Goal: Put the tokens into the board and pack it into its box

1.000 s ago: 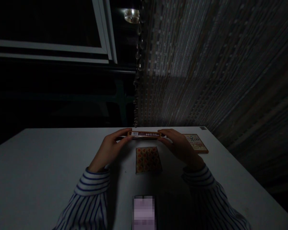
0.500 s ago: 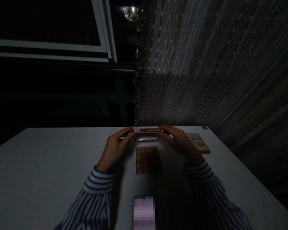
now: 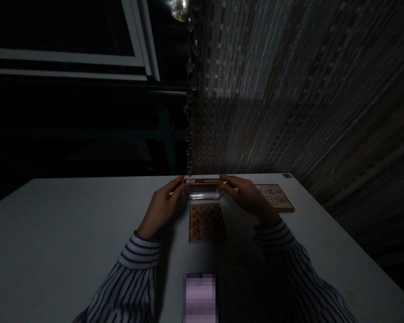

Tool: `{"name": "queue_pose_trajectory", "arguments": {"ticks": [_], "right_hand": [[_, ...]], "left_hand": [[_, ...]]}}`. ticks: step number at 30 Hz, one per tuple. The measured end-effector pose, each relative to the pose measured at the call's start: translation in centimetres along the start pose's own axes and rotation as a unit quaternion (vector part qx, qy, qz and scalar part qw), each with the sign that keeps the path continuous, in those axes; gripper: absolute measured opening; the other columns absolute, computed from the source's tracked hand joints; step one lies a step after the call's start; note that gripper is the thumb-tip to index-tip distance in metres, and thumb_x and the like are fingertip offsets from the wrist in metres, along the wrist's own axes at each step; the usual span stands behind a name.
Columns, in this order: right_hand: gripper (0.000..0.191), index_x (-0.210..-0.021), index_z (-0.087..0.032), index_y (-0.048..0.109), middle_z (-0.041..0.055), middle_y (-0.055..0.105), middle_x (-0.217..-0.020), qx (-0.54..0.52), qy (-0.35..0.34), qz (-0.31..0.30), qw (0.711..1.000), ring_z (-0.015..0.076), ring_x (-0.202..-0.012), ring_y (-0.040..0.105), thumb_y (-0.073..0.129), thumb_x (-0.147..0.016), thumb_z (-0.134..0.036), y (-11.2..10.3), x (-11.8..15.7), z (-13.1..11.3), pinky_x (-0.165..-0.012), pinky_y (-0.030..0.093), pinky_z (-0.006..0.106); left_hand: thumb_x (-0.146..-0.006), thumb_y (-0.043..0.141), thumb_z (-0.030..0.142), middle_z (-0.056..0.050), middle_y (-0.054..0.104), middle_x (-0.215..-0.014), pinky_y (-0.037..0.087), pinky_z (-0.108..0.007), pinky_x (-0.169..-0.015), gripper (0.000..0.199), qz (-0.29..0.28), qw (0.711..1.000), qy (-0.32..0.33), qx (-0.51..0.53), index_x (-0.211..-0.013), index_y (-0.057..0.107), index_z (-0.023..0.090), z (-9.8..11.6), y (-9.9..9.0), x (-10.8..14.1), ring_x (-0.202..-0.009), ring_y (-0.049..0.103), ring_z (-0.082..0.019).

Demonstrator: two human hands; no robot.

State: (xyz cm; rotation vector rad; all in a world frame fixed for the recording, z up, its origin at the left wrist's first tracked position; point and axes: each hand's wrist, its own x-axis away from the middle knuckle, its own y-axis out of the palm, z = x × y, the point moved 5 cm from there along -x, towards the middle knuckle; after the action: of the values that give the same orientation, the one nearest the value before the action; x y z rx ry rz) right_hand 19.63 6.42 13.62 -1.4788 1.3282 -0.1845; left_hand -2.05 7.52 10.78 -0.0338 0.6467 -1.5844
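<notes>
Between my two hands is a box (image 3: 204, 181) with a brown-orange edge, a barcode and small print facing me; a clear plastic tray (image 3: 204, 194) shows just under it. My left hand (image 3: 163, 204) grips the box's left end between thumb and fingers. At the right end, my right hand (image 3: 245, 197) pinches it the same way. Nearer to me on the table lies a clear pack of round Chinese chess pieces (image 3: 207, 222) with red characters, set in rows. Whether the clear tray is joined to the box I cannot tell.
A flat printed box lid or board (image 3: 278, 198) lies beyond my right wrist on the white table (image 3: 87, 233). A phone (image 3: 200, 298) with a blurred lit screen is at the near edge. A bead curtain (image 3: 256, 98) hangs behind the table; the room is dark.
The view has shifted slightly. The box is tipped a little, so more of the clear plastic tray beneath it shows. Both hands keep their hold; the chess pieces stay put.
</notes>
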Motion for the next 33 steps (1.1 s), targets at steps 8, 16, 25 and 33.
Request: {"name": "queue_pose_trajectory", "arguments": {"ticks": [8, 16, 25, 33], "right_hand": [[0.036, -0.117, -0.015, 0.051, 0.0099, 0.059, -0.112, 0.015, 0.008, -0.007, 1.0, 0.0192, -0.103, 0.054, 0.042, -0.086, -0.031, 0.3, 0.1, 0.5, -0.087, 0.044, 0.035], [0.036, -0.118, -0.016, 0.05, 0.0094, 0.058, -0.113, 0.027, 0.008, -0.025, 0.999, 0.0196, -0.104, 0.054, 0.04, -0.086, -0.03, 0.7, 0.2, 1.0, -0.088, 0.043, 0.036], [0.034, -0.116, -0.017, 0.051, 0.0082, 0.059, -0.112, 0.043, 0.014, -0.04, 0.998, 0.0199, -0.102, 0.055, 0.04, -0.087, -0.03, 1.0, 0.4, 1.4, -0.085, 0.045, 0.034], [0.033, -0.116, -0.019, 0.051, 0.0074, 0.06, -0.111, 0.037, 0.014, -0.049, 0.998, 0.0203, -0.101, 0.055, 0.04, -0.087, -0.029, 1.1, 0.5, 1.4, -0.084, 0.045, 0.035]], "left_hand": [[-0.082, 0.04, 0.039, -0.008, 0.054, -0.119, 0.046, -0.036, -0.084, 0.043, -0.008, 1.0, 0.003, -0.01, -0.119, 0.047, 0.019, -0.2, 0.4, -0.1, -0.102, 0.054, -0.02], [-0.083, 0.039, 0.039, -0.007, 0.056, -0.115, 0.045, -0.033, -0.084, 0.04, -0.04, 0.999, 0.003, -0.026, -0.115, 0.049, 0.018, -0.4, 0.7, 0.1, -0.1, 0.055, -0.018], [-0.083, 0.038, 0.038, -0.007, 0.058, -0.113, 0.045, -0.033, -0.084, 0.038, -0.061, 0.997, 0.004, -0.036, -0.114, 0.05, 0.019, -0.6, 1.1, 0.1, -0.098, 0.057, -0.018], [-0.083, 0.039, 0.037, -0.007, 0.059, -0.111, 0.042, -0.034, -0.088, 0.036, -0.069, 0.995, 0.015, -0.066, -0.112, 0.052, 0.019, -0.6, 1.0, 0.1, -0.099, 0.056, -0.019]]}}
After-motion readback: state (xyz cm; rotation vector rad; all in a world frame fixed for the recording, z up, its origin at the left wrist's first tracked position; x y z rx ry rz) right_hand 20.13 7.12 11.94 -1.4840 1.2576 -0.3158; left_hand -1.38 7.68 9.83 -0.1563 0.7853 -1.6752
